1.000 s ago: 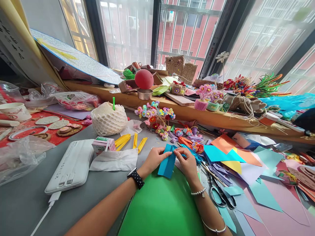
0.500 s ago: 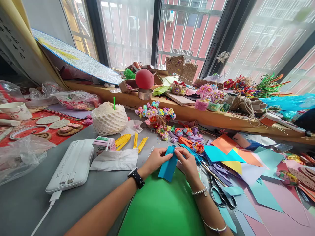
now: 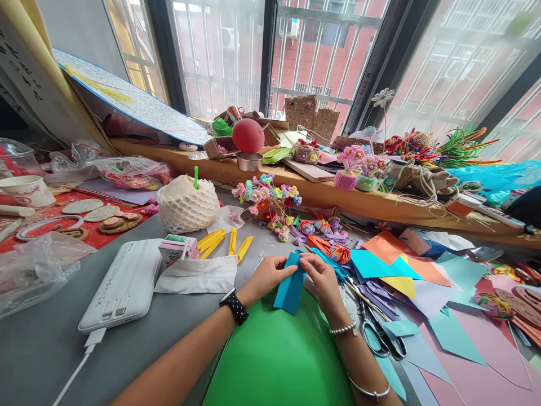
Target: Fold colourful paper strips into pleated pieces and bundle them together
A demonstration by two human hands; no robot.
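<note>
A strip of blue paper (image 3: 291, 294) with a lengthwise crease is held up between both hands, its lower end over a smooth green surface (image 3: 279, 355). My left hand (image 3: 270, 275) pinches its upper left edge between thumb and fingers. On the opposite side, my right hand (image 3: 318, 277) grips the upper right edge the same way. Behind the fingers lie more blue paper pieces and orange folded paper (image 3: 322, 246). To the right of my right wrist rest black-handled scissors (image 3: 382, 332).
Coloured paper sheets (image 3: 456, 338) cover the right of the table. At left are a white power bank (image 3: 122, 285) with a cable, a drink carton (image 3: 178, 248), a tissue (image 3: 198, 276), yellow folded strips (image 3: 211, 242) and a netted coconut (image 3: 188, 206). A crowded wooden ledge (image 3: 313, 192) runs behind.
The blue strip has shifted slightly, its lower end a little to the right and its surface looking flatter. Both hands keep their hold at almost the same spot.
</note>
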